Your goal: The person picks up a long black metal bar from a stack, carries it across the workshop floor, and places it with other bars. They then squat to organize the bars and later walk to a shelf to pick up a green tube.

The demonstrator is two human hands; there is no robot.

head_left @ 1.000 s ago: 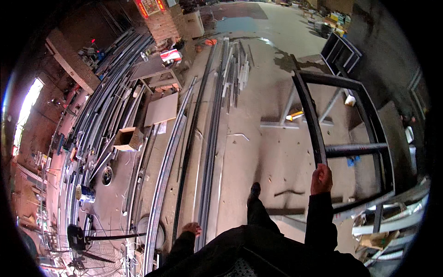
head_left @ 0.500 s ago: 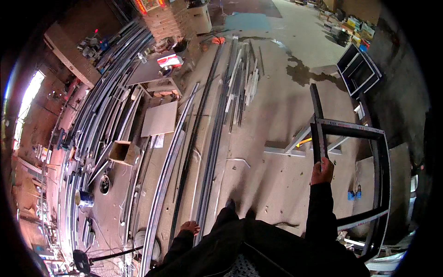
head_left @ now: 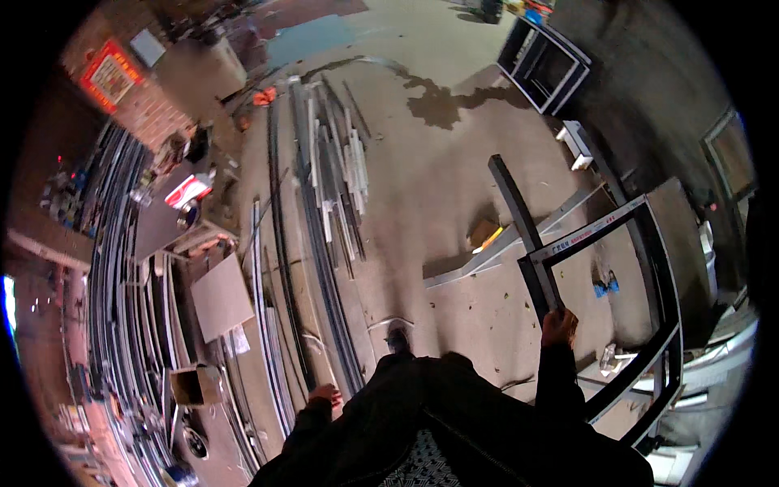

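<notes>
While the frame (head_left: 599,230) stands out on the person's right, the right hand (head_left: 560,327) is closed round its near side, probably because that bar is slim enough to wrap and lies nearest the body. A dark bar (head_left: 513,199) runs forward from this grip past the frame's corner; whether it is joined on or loose, I cannot tell. Nor can I tell whether the frame's lower end, beyond the right sleeve (head_left: 560,385), rests on anything.

The right forearm points forward, knuckles up, seemingly to keep the frame clear of the legs. The left hand (head_left: 326,395) hangs low with bent fingers near the long bars (head_left: 318,280) on the floor (head_left: 438,325); how far it is closed is unclear, and nothing shows in it. Ahead, a grey stand (head_left: 487,253) sits near the dark bar.
</notes>
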